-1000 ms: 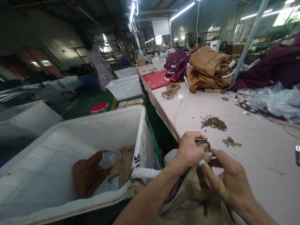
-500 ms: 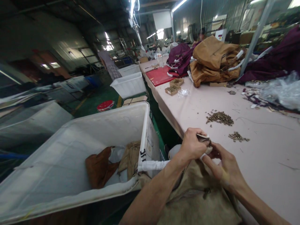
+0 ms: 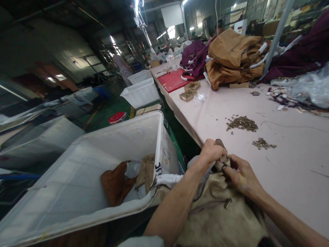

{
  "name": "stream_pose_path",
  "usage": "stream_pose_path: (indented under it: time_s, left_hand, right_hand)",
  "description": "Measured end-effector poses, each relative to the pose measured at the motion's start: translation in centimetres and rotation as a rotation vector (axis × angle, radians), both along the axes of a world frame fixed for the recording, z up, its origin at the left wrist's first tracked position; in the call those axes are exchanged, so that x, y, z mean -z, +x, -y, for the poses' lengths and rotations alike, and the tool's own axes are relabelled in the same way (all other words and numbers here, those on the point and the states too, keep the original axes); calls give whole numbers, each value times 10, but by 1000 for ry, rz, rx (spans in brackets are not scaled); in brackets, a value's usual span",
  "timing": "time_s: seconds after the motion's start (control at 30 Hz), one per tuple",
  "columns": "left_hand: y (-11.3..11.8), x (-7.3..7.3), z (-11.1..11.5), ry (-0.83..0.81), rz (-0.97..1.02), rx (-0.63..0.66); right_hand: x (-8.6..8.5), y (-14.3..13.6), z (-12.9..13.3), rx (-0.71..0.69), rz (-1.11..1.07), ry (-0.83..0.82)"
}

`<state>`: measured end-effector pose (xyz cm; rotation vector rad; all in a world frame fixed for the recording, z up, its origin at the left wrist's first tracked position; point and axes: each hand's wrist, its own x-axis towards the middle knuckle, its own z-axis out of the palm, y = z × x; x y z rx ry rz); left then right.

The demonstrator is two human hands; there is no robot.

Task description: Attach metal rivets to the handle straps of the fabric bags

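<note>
A khaki bag [image 3: 218, 216] with a zipper on its front hangs below my hands at the table's edge. My left hand [image 3: 212, 151] is closed round a strap end [image 3: 219, 141] at the bag's top. Against the gathered top edge, my right hand [image 3: 240, 171] pinches the bag with thumb and fingers. A metal ring shows faintly between the two hands; the small parts there are partly hidden. Beyond them on the table lie a larger pile of small brass-coloured metal pieces [image 3: 243, 123] and a smaller pile [image 3: 263, 143].
A big white bin [image 3: 84, 144] on the left holds a brown bag [image 3: 117, 185] and a khaki one. On the pink-topped table [image 3: 290, 164] are tan bags [image 3: 233, 51], purple bags [image 3: 192, 56], small boxes of fittings [image 3: 188, 95] and clear plastic [image 3: 313, 91]. A person [image 3: 122, 67] stands far off.
The strap end now sticks up above my left hand, and my right fingers have closed in on the bag's top edge. The view has shifted slightly.
</note>
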<state>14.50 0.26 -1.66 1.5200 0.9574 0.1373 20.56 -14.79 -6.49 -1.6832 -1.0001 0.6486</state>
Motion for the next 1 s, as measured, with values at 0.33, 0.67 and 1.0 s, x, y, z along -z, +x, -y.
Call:
stream_pose_path:
  time_s: [0.33,0.67,1.0]
  left_hand:
    - [-17,21,-16,-271,90,-24]
    - [-38,26,-16,-37,219,-78]
    - [-61,7,-21,668,127,308]
  right_hand:
    - [0,15,-5,-261,-128,68]
    - [5,23,-4,-321,-47,20]
    - [2,48,4,-418,-138,-74]
